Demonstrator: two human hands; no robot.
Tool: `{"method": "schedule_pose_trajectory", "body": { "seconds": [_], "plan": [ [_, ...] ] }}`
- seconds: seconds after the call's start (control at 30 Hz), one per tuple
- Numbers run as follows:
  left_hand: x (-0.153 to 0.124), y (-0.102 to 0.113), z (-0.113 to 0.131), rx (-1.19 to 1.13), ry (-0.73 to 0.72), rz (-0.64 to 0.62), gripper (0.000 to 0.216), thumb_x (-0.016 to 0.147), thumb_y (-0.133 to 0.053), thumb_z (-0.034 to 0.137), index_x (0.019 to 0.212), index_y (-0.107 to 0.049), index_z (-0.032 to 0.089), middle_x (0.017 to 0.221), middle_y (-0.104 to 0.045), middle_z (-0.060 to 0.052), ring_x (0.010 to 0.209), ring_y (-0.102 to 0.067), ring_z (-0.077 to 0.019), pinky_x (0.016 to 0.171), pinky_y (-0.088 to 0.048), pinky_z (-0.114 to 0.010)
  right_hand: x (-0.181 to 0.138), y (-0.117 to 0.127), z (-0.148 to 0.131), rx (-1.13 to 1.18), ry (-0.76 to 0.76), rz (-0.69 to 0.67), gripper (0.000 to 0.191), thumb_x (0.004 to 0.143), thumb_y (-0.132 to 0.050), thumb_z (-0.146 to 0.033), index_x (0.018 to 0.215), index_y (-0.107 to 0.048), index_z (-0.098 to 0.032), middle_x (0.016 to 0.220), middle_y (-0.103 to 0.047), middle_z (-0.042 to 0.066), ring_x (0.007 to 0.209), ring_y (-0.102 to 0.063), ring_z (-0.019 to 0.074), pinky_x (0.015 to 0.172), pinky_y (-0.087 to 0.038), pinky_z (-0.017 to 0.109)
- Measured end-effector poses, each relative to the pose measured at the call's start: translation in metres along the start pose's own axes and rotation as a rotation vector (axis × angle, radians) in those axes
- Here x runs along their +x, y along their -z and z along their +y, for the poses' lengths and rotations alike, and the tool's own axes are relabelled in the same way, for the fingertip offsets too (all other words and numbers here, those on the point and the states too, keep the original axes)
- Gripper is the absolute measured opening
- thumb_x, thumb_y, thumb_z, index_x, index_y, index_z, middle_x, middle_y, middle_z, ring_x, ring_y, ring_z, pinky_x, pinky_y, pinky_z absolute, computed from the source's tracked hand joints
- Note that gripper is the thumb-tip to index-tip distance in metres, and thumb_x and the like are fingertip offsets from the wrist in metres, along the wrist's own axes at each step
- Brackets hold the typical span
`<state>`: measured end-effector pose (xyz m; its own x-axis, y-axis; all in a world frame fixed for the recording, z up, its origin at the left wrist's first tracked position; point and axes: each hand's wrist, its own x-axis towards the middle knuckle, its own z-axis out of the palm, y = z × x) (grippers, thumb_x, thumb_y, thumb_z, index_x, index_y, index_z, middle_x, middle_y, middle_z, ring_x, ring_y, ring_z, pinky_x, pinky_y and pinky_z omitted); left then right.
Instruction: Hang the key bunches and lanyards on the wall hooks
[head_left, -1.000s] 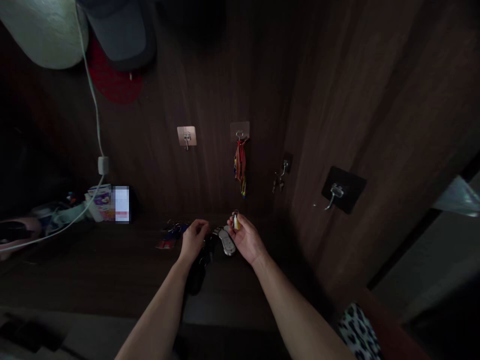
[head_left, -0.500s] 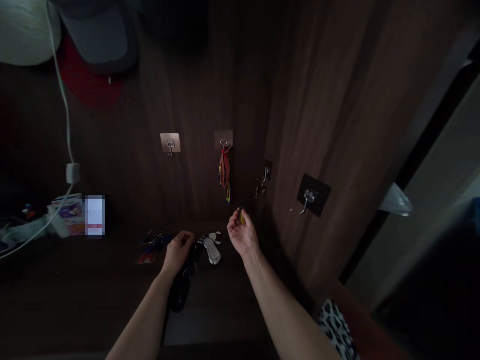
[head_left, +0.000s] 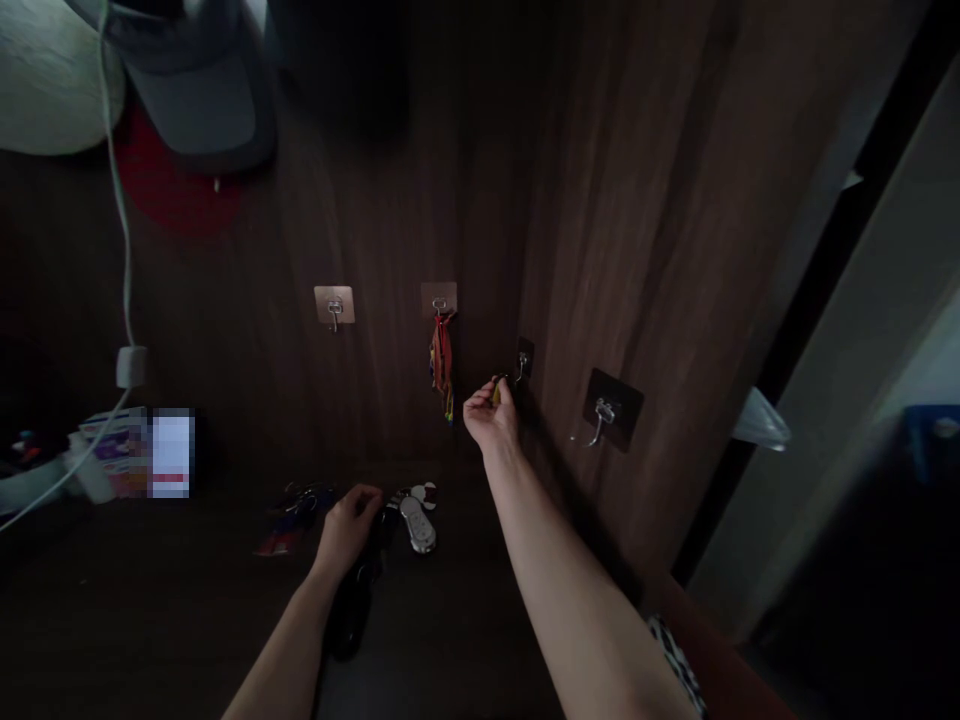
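Note:
My right hand [head_left: 489, 415] is raised against the dark wooden wall, its fingers pinched on a small yellow key fob [head_left: 496, 390]. The fob is just left of a small dark wall hook [head_left: 523, 362]. My left hand [head_left: 346, 528] rests curled on a pile of keys and dark fobs [head_left: 375, 545] on the shelf, its fingers closed over them. A silver and white key fob [head_left: 417, 521] lies just right of that hand. A red and multicoloured lanyard [head_left: 441, 360] hangs from the middle hook [head_left: 439, 301].
An unused square hook [head_left: 334, 306] is left of the lanyard, and a black-plated hook [head_left: 609, 412] is on the right side panel. Red and blue keyrings [head_left: 289, 515] lie on the shelf. A white cable [head_left: 120, 300], boxes [head_left: 124, 450] and caps [head_left: 187, 90] occupy the left.
My right hand has lifted the yellow fob off the shelf and moved it up and right to the small dark hook. My left hand has stayed on the key pile.

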<state>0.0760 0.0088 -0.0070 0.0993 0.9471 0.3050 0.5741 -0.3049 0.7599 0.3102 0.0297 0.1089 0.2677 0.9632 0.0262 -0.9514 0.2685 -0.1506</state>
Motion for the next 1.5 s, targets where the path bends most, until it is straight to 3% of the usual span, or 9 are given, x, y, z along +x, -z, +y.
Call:
{"method": "schedule_pose_trajectory", "body": {
  "seconds": [0.27, 0.67, 1.1, 1.3, 1.5],
  "plan": [
    [0.0, -0.001, -0.001, 0.009, -0.002, -0.009, 0.021, 0.073, -0.047, 0.035, 0.078, -0.063, 0.022, 0.082, -0.069, -0.001, 0.08, -0.063, -0.017, 0.073, -0.045, -0.024, 0.014, 0.008, -0.006, 0.015, 0.093, -0.04, 0.03, 0.089, -0.044, -0.028, 0.061, -0.054, -0.021, 0.045, -0.052, -0.009, 0.037, -0.045, 0.0022, 0.036, -0.037, 0.012],
    [0.0, 0.0, 0.0, 0.019, -0.019, -0.014, 0.023, 0.074, -0.046, 0.036, 0.078, -0.063, 0.022, 0.083, -0.07, -0.001, 0.081, -0.063, -0.0179, 0.075, -0.044, -0.026, 0.0, 0.031, -0.001, 0.011, 0.155, 0.01, 0.018, 0.084, -0.053, -0.021, 0.066, -0.055, -0.021, 0.058, -0.061, -0.009, 0.045, -0.052, 0.0014, 0.041, -0.042, 0.011],
    [-0.001, 0.0, -0.002, 0.029, -0.019, -0.018, 0.024, 0.075, -0.046, 0.035, 0.081, -0.064, 0.021, 0.083, -0.069, -0.002, 0.079, -0.063, -0.0176, 0.073, -0.044, -0.026, -0.03, 0.068, 0.02, -0.11, 0.05, 0.106, 0.016, 0.079, -0.057, -0.01, 0.065, -0.056, -0.02, 0.052, -0.057, -0.009, 0.042, -0.051, 0.0014, 0.04, -0.044, 0.01],
    [-0.003, 0.001, -0.003, 0.021, -0.038, -0.005, 0.024, 0.076, -0.046, 0.034, 0.082, -0.064, 0.02, 0.083, -0.069, -0.001, 0.078, -0.062, -0.0165, 0.073, -0.044, -0.025, -0.056, 0.083, 0.039, -0.41, -0.034, 0.186, 0.01, 0.07, -0.063, -0.008, 0.07, -0.06, -0.017, 0.054, -0.06, -0.005, 0.043, -0.051, 0.0022, 0.038, -0.041, 0.01],
    [-0.004, 0.002, -0.002, 0.016, -0.018, 0.015, 0.023, 0.076, -0.046, 0.032, 0.081, -0.064, 0.02, 0.082, -0.069, -0.002, 0.077, -0.062, -0.0161, 0.073, -0.045, -0.025, -0.074, 0.098, 0.046, -0.843, -0.035, 0.09, 0.015, 0.059, -0.074, -0.019, 0.068, -0.063, -0.016, 0.053, -0.062, -0.003, 0.041, -0.051, 0.0043, 0.036, -0.037, 0.012]
  ]
}}
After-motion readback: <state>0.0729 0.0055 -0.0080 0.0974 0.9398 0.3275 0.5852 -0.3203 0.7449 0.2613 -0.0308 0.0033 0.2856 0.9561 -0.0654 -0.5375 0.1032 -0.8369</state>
